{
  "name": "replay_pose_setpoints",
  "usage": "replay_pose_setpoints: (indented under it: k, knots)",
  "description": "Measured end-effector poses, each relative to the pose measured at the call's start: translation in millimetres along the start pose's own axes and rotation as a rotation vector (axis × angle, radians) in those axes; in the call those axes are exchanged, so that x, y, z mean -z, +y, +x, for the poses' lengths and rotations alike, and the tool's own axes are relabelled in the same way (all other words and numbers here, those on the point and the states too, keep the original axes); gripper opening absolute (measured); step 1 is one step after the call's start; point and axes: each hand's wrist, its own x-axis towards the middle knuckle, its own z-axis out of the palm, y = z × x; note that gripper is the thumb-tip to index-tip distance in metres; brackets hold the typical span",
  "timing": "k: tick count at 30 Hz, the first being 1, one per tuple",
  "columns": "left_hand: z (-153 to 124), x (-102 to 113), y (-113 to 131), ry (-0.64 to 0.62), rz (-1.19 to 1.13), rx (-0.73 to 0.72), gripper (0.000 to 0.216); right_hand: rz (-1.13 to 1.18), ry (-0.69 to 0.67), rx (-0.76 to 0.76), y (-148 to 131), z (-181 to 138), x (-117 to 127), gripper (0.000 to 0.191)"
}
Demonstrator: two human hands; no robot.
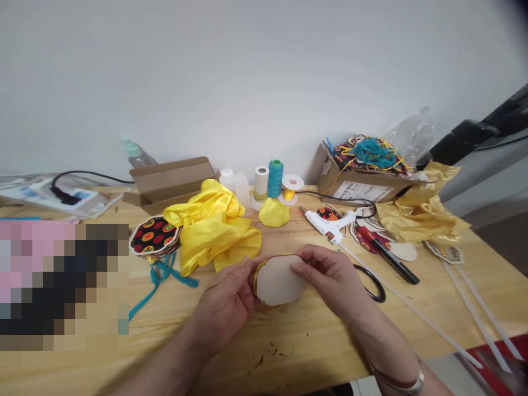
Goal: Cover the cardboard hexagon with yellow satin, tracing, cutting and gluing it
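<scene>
Between my two hands is a rounded cream card piece [281, 279] with a yellow trim along its left edge and a darker line at its top. My left hand [233, 294] grips its left side, the fingers partly hidden behind it. At the upper right edge, the thumb and fingers of my right hand [328, 278] pinch it. Just beyond lie a bunched yellow satin cloth [216, 234] and a small cut piece of yellow cloth [274, 212]. A white glue gun [332, 224] rests past my right hand, and black-handled scissors [373, 283] are partly hidden beside it.
Thread spools [275, 179] and white bottles [241, 190] stand at the back. A cardboard box [355, 187] holds patterned pieces and teal threads. A black marker [391, 258] and white sticks [433, 327] lie right. Patterned pieces with teal tassels [154, 236] sit left, near a pixelated area.
</scene>
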Motion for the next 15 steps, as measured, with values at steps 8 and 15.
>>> replay_pose_setpoints:
  k: [8,15]
  knots:
    - [-1.3,-0.2,-1.4,-0.039,0.009,-0.001,0.032,0.016,0.019,-0.013,6.3,0.2,0.9,0.014]
    - [-1.3,-0.8,0.6,-0.048,0.028,0.028,0.043,0.013,0.039,-0.041,9.6,1.1,2.1,0.018]
